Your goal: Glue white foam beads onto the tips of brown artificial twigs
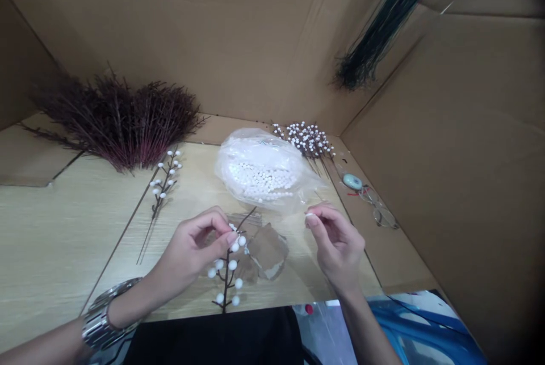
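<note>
While the left hand pinches a berry sprig near its far end, thumb and forefinger brought together on it among the upper white balls, the right hand is positioned well apart from it, to the right. Thumb and forefinger of the right hand are likewise closed, on a small white piece, apparently a loose ball; its exact form is partly hidden.

Governing relation: the sprig lies to the left of the right hand, with a clear gap between. Its long axis runs away from the wearer, the far tip leaning to the right and the near end close to the front edge of the bench. The left hand is nearer, being in contact with the sprig.

Torn cardboard lies just right of the sprig. A clear bag containing white balls sits beyond both hands. A second sprig lies on the left, near a bundle of brown twigs; a cluster of berried stems lies behind the bag's right side.

Markings: a faint bluish print shows on the bag, too indistinct to read. No brand, label or other legible writing was found.
</note>
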The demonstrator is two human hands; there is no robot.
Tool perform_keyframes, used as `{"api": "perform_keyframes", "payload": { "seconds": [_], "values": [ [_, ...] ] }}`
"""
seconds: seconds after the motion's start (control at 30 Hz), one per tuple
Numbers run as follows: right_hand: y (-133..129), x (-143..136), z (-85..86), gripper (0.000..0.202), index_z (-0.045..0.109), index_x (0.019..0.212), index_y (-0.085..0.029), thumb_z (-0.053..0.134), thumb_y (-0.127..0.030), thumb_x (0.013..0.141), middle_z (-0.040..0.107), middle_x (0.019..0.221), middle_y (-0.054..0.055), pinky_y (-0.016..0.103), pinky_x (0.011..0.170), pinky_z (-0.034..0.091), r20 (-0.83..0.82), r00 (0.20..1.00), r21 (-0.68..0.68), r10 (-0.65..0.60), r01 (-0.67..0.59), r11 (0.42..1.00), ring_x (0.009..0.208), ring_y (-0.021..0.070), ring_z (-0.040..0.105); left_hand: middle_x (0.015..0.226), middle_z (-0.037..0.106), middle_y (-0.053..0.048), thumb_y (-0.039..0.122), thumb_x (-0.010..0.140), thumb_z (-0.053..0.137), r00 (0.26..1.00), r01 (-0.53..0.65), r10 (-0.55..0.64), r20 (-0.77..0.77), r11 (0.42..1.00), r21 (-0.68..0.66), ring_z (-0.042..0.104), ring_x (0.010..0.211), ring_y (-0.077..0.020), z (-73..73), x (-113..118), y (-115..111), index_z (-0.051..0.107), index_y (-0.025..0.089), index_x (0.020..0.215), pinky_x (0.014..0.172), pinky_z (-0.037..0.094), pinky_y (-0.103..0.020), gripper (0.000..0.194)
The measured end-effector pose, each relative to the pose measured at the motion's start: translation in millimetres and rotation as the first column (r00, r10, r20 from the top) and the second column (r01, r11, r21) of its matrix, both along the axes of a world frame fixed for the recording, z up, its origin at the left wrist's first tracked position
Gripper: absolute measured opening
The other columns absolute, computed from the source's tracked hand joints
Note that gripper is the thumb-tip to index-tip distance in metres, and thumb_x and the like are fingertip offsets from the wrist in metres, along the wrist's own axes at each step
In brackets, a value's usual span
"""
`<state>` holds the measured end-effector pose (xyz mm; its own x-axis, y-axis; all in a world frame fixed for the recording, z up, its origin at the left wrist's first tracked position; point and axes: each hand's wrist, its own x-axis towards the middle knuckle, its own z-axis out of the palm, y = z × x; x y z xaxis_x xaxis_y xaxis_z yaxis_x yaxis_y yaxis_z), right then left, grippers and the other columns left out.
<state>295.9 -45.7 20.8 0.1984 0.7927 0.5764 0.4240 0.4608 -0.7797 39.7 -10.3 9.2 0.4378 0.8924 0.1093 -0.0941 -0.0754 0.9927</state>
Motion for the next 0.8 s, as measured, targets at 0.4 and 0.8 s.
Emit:
{"api": "perform_keyframes", "payload": {
  "seconds": [0.4,0.8],
  "values": [
    [83.4,161.0,1.0,0.033,0.074,0.103,-0.014,0.069,-0.044,0.088,0.077,0.097,0.011,0.037,0.078,0.058,0.163,0.869,-0.059,-0.466,0.48,0.875,0.085,0.022,0.071,0.075,0.057,0.001,0.032,0.09,0.071,0.998,-0.044,0.044,-0.034,0.999,-0.019,0.056,0.073,-0.0161,-8.0,-3.3,8.4,0.065,0.021,0.072,0.067,0.047,-0.024,0.022],
    [169.5,292.7,3.7,0.032,0.062,0.125,-0.017,0.063,-0.035,0.098,0.064,0.127,0.01,0.045,0.091,0.058,0.62,0.607,-0.245,-0.497,0.752,0.612,0.108,0.0232,0.066,0.074,0.056,0.002,0.04,0.09,0.069,0.995,-0.075,0.066,-0.075,0.99,-0.12,0.055,0.068,-0.0152,-8.0,-4.7,14.6,0.064,0.022,0.07,0.063,0.046,-0.024,0.028]
  ]
}}
